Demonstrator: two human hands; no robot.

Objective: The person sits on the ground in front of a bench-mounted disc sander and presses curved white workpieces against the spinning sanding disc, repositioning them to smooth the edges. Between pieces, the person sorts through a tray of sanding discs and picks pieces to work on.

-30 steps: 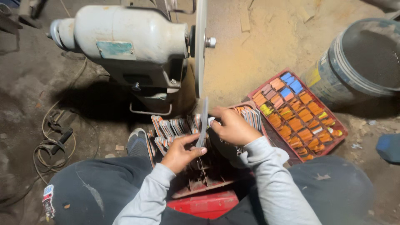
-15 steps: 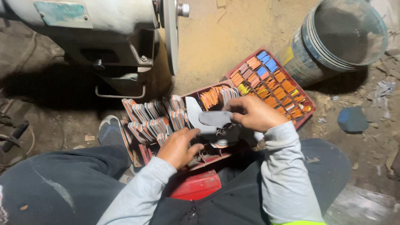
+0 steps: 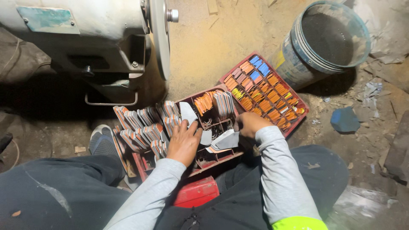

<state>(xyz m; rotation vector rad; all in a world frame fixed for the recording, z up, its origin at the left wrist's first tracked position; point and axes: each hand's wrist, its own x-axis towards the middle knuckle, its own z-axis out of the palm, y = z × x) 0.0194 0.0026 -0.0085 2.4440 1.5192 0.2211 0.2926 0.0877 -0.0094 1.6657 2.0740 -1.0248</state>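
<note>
Sorting: left hand (image 3: 184, 142) lay spread on upright grey-and-orange blades (image 3: 145, 127) in the near red tray (image 3: 200, 164) on the floor.
Right hand: right hand (image 3: 249, 124) was curled over a loose grey blade (image 3: 226, 140), pinching it, above that tray.
Risk: sharp edges could have cut fingers if the blade slipped.
Nearby hazard: grinder wheel (image 3: 159, 38) stood close above; sleeves might have caught.

Grey sleeves, dark trousers, bare hands

The person wears a light grey long-sleeved top whose cuffs end at the wrists of the bare left hand (image 3: 184, 142) and right hand (image 3: 249, 124). A fluorescent yellow-green band (image 3: 298, 222) shows on the right sleeve at 5 o'clock. The dark trousers (image 3: 55, 191) are dusty, with pale smears. At 9 o'clock sits a grey-blue shoe (image 3: 100, 144) with a white rim.
</note>
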